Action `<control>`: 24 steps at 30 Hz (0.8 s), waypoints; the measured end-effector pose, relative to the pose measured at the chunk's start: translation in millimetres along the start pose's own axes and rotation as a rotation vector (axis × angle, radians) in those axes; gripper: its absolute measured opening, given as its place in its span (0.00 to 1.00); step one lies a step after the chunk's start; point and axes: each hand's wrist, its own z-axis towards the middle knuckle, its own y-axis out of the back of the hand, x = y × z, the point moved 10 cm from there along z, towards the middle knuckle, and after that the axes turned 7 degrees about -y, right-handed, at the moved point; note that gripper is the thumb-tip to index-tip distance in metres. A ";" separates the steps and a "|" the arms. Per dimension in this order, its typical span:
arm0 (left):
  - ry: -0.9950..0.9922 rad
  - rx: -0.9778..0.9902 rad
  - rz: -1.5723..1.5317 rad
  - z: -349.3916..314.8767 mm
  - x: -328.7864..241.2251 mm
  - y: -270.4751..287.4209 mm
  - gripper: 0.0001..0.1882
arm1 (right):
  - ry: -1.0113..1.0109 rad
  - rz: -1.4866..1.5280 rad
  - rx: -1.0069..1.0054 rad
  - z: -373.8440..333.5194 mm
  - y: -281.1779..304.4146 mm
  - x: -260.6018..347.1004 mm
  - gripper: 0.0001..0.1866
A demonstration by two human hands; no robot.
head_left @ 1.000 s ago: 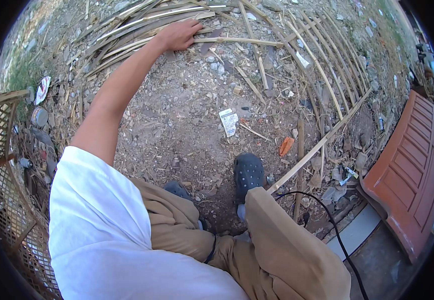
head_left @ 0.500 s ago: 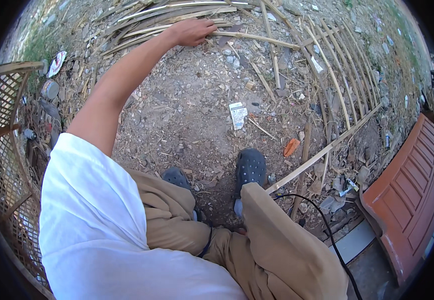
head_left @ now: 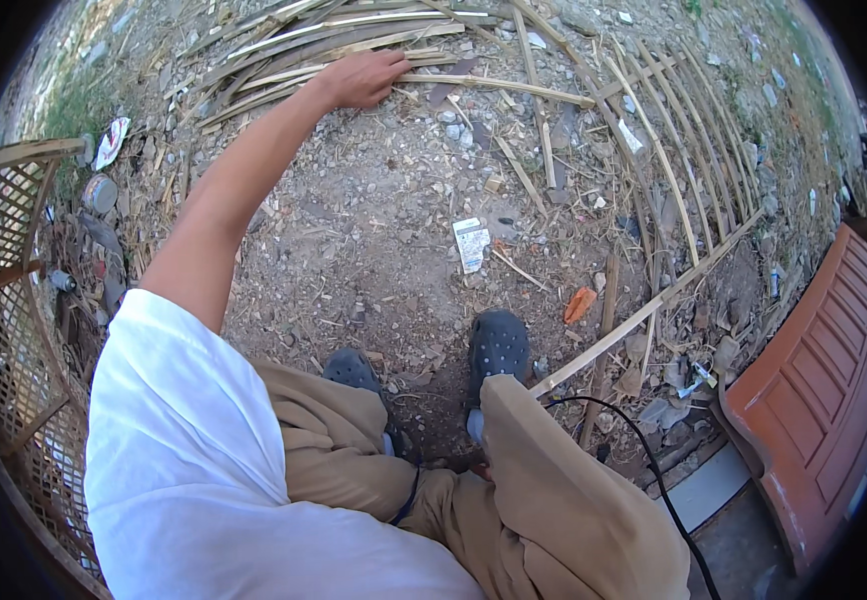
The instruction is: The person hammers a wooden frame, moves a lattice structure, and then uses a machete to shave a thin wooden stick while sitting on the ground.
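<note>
My left arm stretches away toward the far side of the ground. My left hand (head_left: 362,80) is closed, its fingers curled down at the near end of a pile of thin wooden strips (head_left: 354,45). From under the fingers a long pale wooden strip (head_left: 499,86) runs to the right, and its far end meets a slatted wooden frame (head_left: 689,135). The palm side and the exact grip are hidden. My right hand does not show.
A wooden lattice panel (head_left: 4,225) stands at the left. A reddish-brown moulded panel (head_left: 814,400) leans at the right, near a black cable (head_left: 644,435). White printed paper (head_left: 471,245) and an orange scrap (head_left: 580,305) lie on rubble before my dark clogs (head_left: 499,345).
My left hand has shifted slightly left and nearer along the strips, its fingers still curled. The whole view has tilted a little.
</note>
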 end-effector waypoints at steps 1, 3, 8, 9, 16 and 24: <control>-0.003 0.010 0.006 -1.3 3.7 -0.5 0.21 | 0.008 0.002 0.006 3.5 -2.4 5.8 0.11; 0.005 -0.007 -0.013 -5.7 4.4 -3.1 0.21 | 0.034 -0.003 0.009 14.2 -2.2 18.5 0.11; 0.001 0.014 -0.030 2.2 -1.2 0.9 0.21 | 0.171 -0.017 -0.052 63.0 6.6 78.8 0.11; 0.003 0.010 -0.022 -0.8 0.5 1.8 0.21 | 0.212 -0.023 -0.065 76.7 6.5 97.8 0.11; -0.013 0.004 -0.025 -4.9 2.7 5.6 0.21 | 0.414 -0.130 -0.175 169.4 -2.1 212.4 0.11; 0.028 -0.012 -0.043 -12.7 -3.8 12.3 0.20 | 0.381 -0.374 -0.209 240.5 -32.5 251.1 0.11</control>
